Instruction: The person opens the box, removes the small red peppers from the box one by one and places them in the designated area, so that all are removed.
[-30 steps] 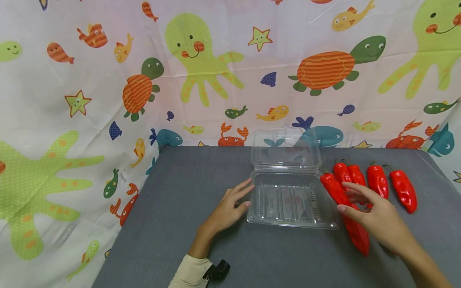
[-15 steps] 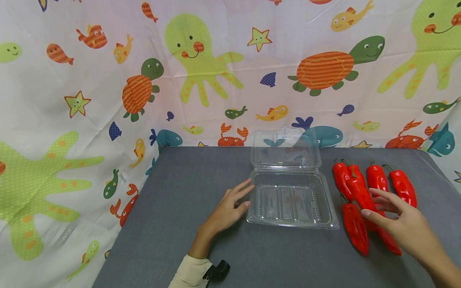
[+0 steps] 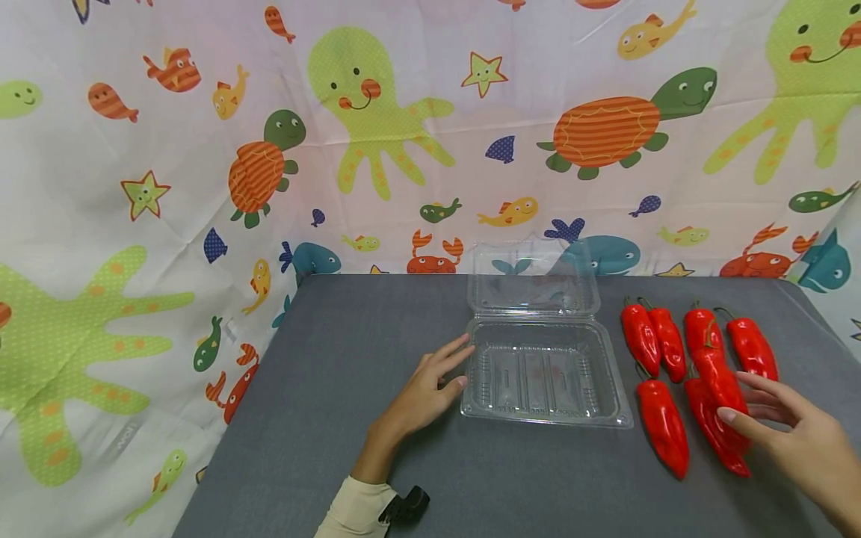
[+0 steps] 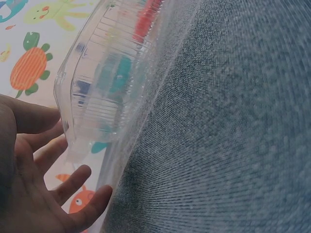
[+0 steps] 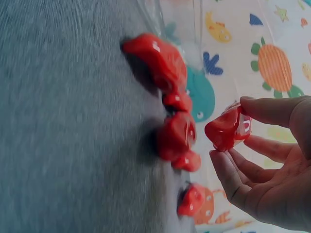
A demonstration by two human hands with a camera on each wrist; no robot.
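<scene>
A red pepper (image 3: pixel 721 377) is pinched between the thumb and fingers of my right hand (image 3: pixel 794 433), raised off the table. In the right wrist view, this held pepper (image 5: pixel 226 130) shows end-on, apart from the others. Below it, another red pepper (image 3: pixel 714 437) lies partly covered. My left hand (image 3: pixel 424 388) has its fingers spread, fingertips at the left edge of a clear plastic clamshell container (image 3: pixel 545 377). The container stands with its lid (image 3: pixel 534 284) raised and nothing in its base. In the left wrist view, relaxed fingers are beside the container's wall (image 4: pixel 73 92).
Several more red peppers lie right of the container, including one near the front (image 3: pixel 664 430) and one at far right (image 3: pixel 752 347). A grey cloth (image 3: pixel 336 359) covers the table. Behind hangs a curtain (image 3: pixel 403 224) printed with sea animals.
My right hand has carried the held pepper rightward, from beside the container's right edge to above the right-hand peppers. The left hand and container have stayed put.
</scene>
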